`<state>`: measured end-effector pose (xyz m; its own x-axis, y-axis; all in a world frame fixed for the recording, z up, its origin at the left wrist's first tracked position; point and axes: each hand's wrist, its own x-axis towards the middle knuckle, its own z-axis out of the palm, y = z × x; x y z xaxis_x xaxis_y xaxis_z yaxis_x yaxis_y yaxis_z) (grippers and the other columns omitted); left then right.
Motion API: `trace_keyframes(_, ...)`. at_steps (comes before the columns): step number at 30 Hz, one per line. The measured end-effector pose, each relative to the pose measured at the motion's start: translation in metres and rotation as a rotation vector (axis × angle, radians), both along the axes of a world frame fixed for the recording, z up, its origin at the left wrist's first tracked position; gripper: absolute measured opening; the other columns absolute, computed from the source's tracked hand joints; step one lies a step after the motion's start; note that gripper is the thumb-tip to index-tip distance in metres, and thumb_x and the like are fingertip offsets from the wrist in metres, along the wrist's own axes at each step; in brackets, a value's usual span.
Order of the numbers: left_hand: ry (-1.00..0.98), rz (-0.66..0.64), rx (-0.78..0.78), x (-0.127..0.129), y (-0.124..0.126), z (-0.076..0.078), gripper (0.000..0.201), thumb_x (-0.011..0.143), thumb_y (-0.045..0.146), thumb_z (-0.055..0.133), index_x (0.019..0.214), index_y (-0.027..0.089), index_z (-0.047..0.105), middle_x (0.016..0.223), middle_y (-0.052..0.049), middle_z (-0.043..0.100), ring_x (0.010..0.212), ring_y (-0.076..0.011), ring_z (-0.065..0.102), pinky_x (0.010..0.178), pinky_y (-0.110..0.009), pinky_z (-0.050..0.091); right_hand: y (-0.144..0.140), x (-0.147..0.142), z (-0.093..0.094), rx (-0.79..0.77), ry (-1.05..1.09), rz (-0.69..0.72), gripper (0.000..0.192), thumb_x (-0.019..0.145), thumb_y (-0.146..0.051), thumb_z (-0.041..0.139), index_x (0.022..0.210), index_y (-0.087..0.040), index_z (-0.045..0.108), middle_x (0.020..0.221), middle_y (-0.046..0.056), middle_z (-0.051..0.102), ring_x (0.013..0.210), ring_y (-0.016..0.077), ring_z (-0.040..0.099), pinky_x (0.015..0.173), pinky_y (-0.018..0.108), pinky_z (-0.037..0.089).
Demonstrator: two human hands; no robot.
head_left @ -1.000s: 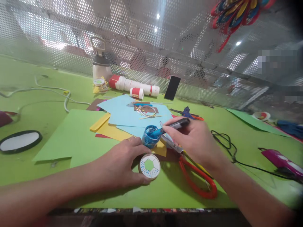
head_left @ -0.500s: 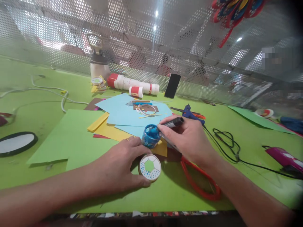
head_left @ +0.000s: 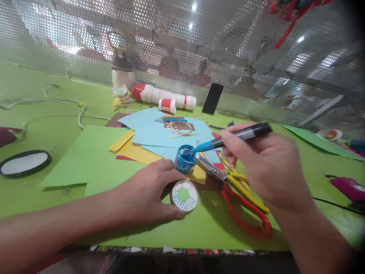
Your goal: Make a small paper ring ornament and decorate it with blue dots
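Note:
My left hand [head_left: 151, 188] rests on the table with its thumb and fingers round the edge of a small white disc [head_left: 190, 192]. A green hexagon sits at the disc's centre, lines divide its rim, and blue dots fill some of the sections. Just behind the disc stands a glass jar of blue paint [head_left: 185, 161], its mouth uncovered. My right hand [head_left: 265, 163] grips a black marker pen [head_left: 239, 136] whose front end is coated blue. That blue end is at the jar's right rim; whether it touches cannot be told.
Red-handled scissors [head_left: 248, 217] and a yellow-handled tool [head_left: 242, 186] lie to the right. Light blue sheets [head_left: 145, 127], green paper [head_left: 99, 152] and yellow paper [head_left: 137, 154] spread behind. Further back are a phone [head_left: 213, 99], a white-and-red tube [head_left: 162, 95] and a spray bottle [head_left: 122, 76].
My right hand has drawn the marker up and to the right, so its blue end has moved from inside the jar to the rim. The left hand still holds the disc.

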<state>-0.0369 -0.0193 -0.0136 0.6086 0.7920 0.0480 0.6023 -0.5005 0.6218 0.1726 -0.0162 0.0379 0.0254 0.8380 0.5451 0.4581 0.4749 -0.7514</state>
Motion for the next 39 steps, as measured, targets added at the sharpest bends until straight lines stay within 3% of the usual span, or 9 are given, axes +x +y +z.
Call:
trace_keyframes(6,0.004,-0.03,0.0,-0.001,-0.001,0.002,0.04,0.074,0.035,0.075,0.111,0.023,0.069,0.102,-0.003,0.062,0.097,-0.0217,0.058,0.083,-0.032,0.046,-0.012,0.011,-0.001,-0.117,0.327,0.152,0.012,0.084,-0.031,0.074,0.078,-0.021,0.073,0.061,-0.001,0.063,0.051,0.011,0.057,0.041,0.022,0.045)
trace_keyframes(10,-0.025,-0.045,0.033,-0.002,0.0,0.002,0.036,0.073,0.037,0.077,0.105,0.021,0.07,0.097,-0.002,0.06,0.091,-0.0191,0.057,0.079,-0.029,0.045,-0.015,0.008,-0.012,-0.282,0.345,0.266,0.011,0.086,-0.031,0.072,0.081,-0.022,0.072,0.058,-0.003,0.061,0.049,0.009,0.054,0.042,0.02,0.044)
trace_keyframes(16,-0.027,-0.049,0.068,-0.001,0.0,0.0,0.039,0.073,0.036,0.078,0.108,0.021,0.07,0.095,-0.002,0.06,0.09,-0.0188,0.058,0.078,-0.028,0.046,-0.016,0.002,-0.037,-0.396,0.263,0.299,0.015,0.089,-0.038,0.068,0.086,-0.024,0.068,0.057,-0.004,0.061,0.048,0.008,0.053,0.044,0.018,0.044)
trace_keyframes(27,-0.021,-0.041,0.091,-0.001,0.002,-0.002,0.042,0.069,0.034,0.08,0.107,0.021,0.07,0.094,-0.002,0.062,0.089,-0.0203,0.059,0.076,-0.03,0.046,-0.02,0.0,-0.035,-0.311,0.004,0.259,0.013,0.092,-0.03,0.065,0.082,-0.022,0.07,0.06,-0.004,0.063,0.048,0.0066,0.056,0.045,0.014,0.047)
trace_keyframes(39,-0.033,-0.05,0.106,-0.001,0.001,-0.002,0.039,0.07,0.033,0.079,0.106,0.02,0.07,0.093,-0.001,0.062,0.09,-0.0191,0.058,0.076,-0.028,0.046,-0.023,-0.004,-0.036,-0.32,0.008,0.261,0.009,0.088,-0.024,0.067,0.08,-0.022,0.069,0.063,-0.005,0.064,0.05,0.0053,0.058,0.048,0.012,0.049)
